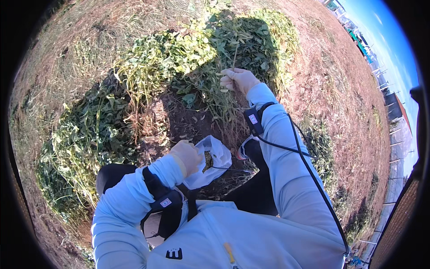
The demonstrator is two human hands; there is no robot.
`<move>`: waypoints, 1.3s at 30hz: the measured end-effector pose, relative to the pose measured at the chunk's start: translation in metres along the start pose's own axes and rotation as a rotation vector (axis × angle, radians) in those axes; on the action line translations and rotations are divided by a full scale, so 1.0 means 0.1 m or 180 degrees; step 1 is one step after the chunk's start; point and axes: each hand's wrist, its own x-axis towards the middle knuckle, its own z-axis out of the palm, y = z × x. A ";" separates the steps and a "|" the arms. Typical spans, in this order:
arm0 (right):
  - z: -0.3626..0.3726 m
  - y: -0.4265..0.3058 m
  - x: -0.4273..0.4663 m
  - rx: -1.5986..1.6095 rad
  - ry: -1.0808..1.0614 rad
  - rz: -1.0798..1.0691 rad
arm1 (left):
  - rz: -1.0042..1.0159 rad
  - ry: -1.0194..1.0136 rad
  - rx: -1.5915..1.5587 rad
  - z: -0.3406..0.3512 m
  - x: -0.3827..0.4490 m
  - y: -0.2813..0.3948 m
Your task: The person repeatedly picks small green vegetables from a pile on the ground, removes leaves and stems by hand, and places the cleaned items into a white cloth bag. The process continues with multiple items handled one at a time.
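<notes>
My right hand (240,80), in a pale glove, is raised over the heap of plants and pinches a thin plant stem (235,55) that points away from me. A small pale pod or leaf hangs just below its fingers. My left hand (188,156), gloved too, is curled at the left rim of a white plastic bag (220,153). Its fingertips are hidden, so its grip on the bag is unclear. The bag stands between my legs with its mouth up. Small greenish-brown pieces, perhaps pods or beans, lie inside (207,161).
Heaps of uprooted leafy plants (168,50) lie in front, and another heap (87,134) is at my left. Dry stalks cover the field (342,84). A black cable (302,158) runs along my right sleeve. A green vehicle (357,43) stands far off at the right.
</notes>
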 end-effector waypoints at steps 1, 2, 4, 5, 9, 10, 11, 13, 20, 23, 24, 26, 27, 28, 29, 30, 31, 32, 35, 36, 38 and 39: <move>-0.10 0.23 0.12 0.0026 0.0066 0.0406 | -0.0165 -0.0260 -0.0320 0.03 -0.01 0.03; -0.20 0.48 0.20 0.0022 0.0287 0.0869 | -0.0263 -0.0631 -0.0666 0.06 -0.01 0.04; -0.40 0.89 0.27 0.0107 0.0083 0.1219 | -0.0336 -0.1003 -0.0797 0.10 0.04 0.04; -0.47 1.01 0.28 0.0020 0.0299 0.1442 | -0.0315 -0.0861 -0.0625 0.12 0.07 0.03; -0.53 1.01 0.24 0.0071 -0.0063 0.1042 | -0.0247 -0.0466 -0.0543 0.16 0.12 -0.07; -0.51 0.94 0.20 -0.0490 -0.0174 0.1035 | -0.0252 -0.0454 -0.0588 0.17 0.11 -0.09; -0.46 0.85 0.18 -0.1064 -0.0083 0.1157 | -0.0266 -0.0441 -0.0626 0.17 0.10 -0.12; -0.38 0.69 0.16 -0.2107 -0.0123 0.1307 | -0.0296 -0.0439 -0.0615 0.17 0.10 -0.16; -0.34 0.53 0.09 -0.2766 -0.0356 0.1556 | -0.0522 -0.0480 -0.0672 0.12 0.14 -0.22; -0.21 0.66 0.12 -0.4790 0.0114 0.1422 | -0.0522 -0.0503 -0.0689 0.09 0.12 -0.21; -0.17 0.71 0.10 -0.5111 0.0397 0.1286 | -0.0526 -0.0515 -0.0643 0.08 0.12 -0.21; -0.10 0.77 0.10 -0.5302 0.0856 0.1570 | -0.0569 -0.0577 -0.0568 0.10 0.11 -0.18; -0.07 0.80 0.12 -0.5150 0.1204 0.1159 | -0.0517 -0.0491 -0.0573 0.12 0.09 -0.17; -0.04 0.81 0.17 -0.4974 0.1538 0.0750 | -0.0456 -0.0355 -0.0579 0.15 0.06 -0.15; -0.02 0.81 0.22 -0.4780 0.1860 0.0340 | -0.0424 -0.0316 -0.0545 0.19 0.03 -0.13; -0.02 0.77 0.32 -0.4444 0.1864 0.0174 | -0.0347 -0.0315 -0.0494 0.22 0.02 -0.11; -0.02 0.74 0.44 -0.4297 0.1905 0.0063 | -0.0343 -0.0121 -0.0683 0.26 -0.02 -0.08; -0.01 0.72 0.56 -0.4138 0.1944 -0.0033 | -0.0316 -0.0029 -0.0778 0.28 -0.03 -0.07; 0.01 0.82 0.88 -0.4146 0.1777 0.0107 | -0.0193 0.0140 -0.0738 0.29 -0.09 -0.04; 0.04 0.90 0.98 -0.4241 0.1658 0.0218 | -0.0218 0.0037 -0.0826 0.27 -0.09 -0.04; 0.10 1.19 1.10 -0.4496 0.1346 0.0464 | -0.0228 0.0064 -0.0699 0.21 -0.10 -0.07; 0.17 1.43 1.11 -0.4437 0.1223 0.0687 | -0.0247 0.0006 -0.0645 0.18 -0.11 -0.08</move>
